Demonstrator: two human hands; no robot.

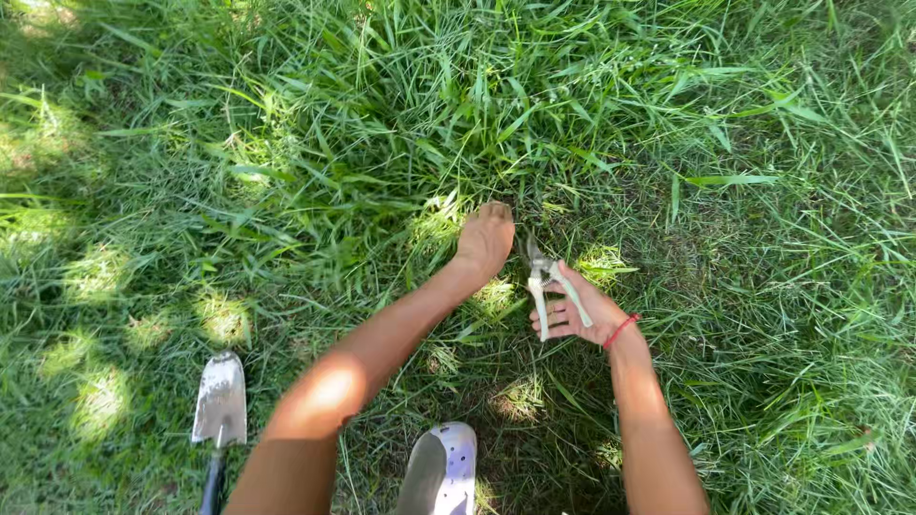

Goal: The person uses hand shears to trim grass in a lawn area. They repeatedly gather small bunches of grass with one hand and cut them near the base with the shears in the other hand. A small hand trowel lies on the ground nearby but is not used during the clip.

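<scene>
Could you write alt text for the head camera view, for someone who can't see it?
Seen from above, a left hand grips a tuft of long green grass while the right hand holds white-handled metal garden shears beside it. A grey metal trowel lies lower left.

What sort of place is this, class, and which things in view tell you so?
Most likely a garden lawn or yard outdoors: long green grass dappled with sunlight covers the ground, a metal hand trowel lies on it, and the right hand holds white-handled pruning shears.
</scene>
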